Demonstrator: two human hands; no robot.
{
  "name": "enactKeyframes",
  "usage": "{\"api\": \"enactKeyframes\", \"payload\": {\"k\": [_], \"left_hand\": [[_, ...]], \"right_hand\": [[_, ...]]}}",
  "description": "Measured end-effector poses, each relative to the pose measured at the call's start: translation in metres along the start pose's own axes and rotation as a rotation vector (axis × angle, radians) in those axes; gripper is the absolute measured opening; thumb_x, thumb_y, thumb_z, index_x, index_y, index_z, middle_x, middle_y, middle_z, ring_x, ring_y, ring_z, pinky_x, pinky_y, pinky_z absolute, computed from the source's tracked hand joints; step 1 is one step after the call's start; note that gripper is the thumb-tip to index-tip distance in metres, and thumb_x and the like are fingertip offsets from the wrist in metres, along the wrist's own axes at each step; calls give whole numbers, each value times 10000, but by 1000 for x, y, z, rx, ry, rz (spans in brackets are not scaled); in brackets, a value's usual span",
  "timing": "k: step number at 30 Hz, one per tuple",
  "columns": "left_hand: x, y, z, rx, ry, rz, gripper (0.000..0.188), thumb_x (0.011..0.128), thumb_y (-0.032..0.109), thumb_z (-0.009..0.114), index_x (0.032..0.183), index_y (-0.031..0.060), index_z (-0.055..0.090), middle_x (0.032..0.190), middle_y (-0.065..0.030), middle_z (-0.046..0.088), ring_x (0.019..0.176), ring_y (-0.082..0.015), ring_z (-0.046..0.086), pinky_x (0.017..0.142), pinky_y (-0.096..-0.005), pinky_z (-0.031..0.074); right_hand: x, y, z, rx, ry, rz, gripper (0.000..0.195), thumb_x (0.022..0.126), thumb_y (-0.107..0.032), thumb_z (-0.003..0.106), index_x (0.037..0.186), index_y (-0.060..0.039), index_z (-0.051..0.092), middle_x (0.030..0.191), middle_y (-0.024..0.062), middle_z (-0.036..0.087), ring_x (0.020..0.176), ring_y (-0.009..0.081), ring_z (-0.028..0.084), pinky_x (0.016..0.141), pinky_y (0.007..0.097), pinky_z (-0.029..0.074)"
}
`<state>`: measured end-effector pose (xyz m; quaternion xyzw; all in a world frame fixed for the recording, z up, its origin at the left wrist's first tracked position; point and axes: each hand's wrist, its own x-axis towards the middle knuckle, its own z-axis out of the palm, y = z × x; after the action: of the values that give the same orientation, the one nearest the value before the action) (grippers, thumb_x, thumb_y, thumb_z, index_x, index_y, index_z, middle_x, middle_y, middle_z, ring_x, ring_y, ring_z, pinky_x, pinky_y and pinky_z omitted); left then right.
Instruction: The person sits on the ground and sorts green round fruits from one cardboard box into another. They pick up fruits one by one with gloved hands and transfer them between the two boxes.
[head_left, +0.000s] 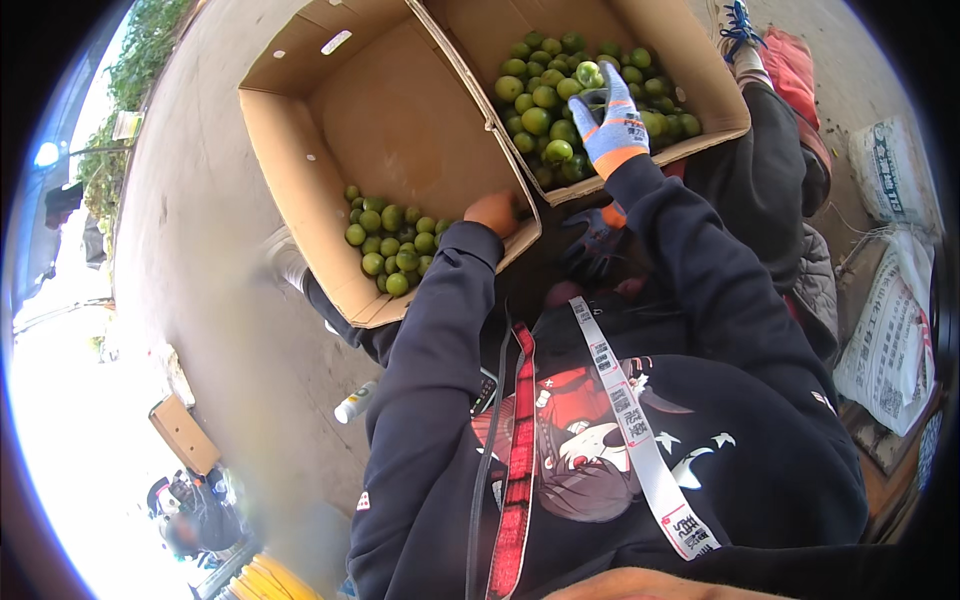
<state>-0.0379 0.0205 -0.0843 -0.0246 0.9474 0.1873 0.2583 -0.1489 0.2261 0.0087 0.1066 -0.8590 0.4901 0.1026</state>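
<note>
My right hand (616, 124), in a blue-grey glove with an orange cuff, is over the right cardboard box (705, 86). Its thumb and index finger are spread beside a shiny green fruit (589, 73); no fruit shows gripped, though the curled fingers partly hide the palm. Many small round green fruits (536, 120) lie in that box. My left hand (493, 214), bare and blurred, reaches into the near right corner of the left cardboard box (285, 172); its fingers are hidden. A smaller heap of green fruits (390, 240) sits by its near left corner.
The boxes stand side by side, touching. A dark glove with an orange cuff (596, 236) lies below them. Printed white sacks (889, 330) are at the right, a white-capped bottle (354, 405) on the floor at left. Another person (206, 517) is at the lower left near a carton (185, 433).
</note>
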Motion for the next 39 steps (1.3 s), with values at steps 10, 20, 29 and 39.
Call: {"api": "enactKeyframes", "payload": {"k": [10,20,29,39], "left_hand": [[0,8,-42,-510,751,-216,338,861,211,658,1103,15,528,911,-171,662,812,-295,662,756,-401,525],[-42,72,-77,-472,1140,367,397,759,191,798,1060,61,573,957,-90,615,820,-218,608,741,-341,507],[-14,30,-67,-825,1254,118,205,896,175,642,1011,23,568,891,-108,594,760,-193,582,719,-305,501],[10,-16,4,-23,115,-114,293,806,240,676,1065,105,654,1113,-175,669,1059,-357,634,886,-464,516]], "right_hand": [[-7,-11,-3,-85,-100,-250,610,875,-267,691,1409,-112,439,1087,145,652,934,318,645,830,431,522],[-14,-18,-13,-158,-315,-782,688,828,-323,727,1430,-144,447,1128,94,627,965,286,613,853,392,485],[-14,-26,-11,-252,-271,-665,562,803,-221,743,1327,-149,555,1043,70,672,872,287,645,747,418,527],[0,0,1,-10,88,-128,651,848,-306,731,1399,-93,456,1244,202,608,1108,355,605,942,419,486]]}}
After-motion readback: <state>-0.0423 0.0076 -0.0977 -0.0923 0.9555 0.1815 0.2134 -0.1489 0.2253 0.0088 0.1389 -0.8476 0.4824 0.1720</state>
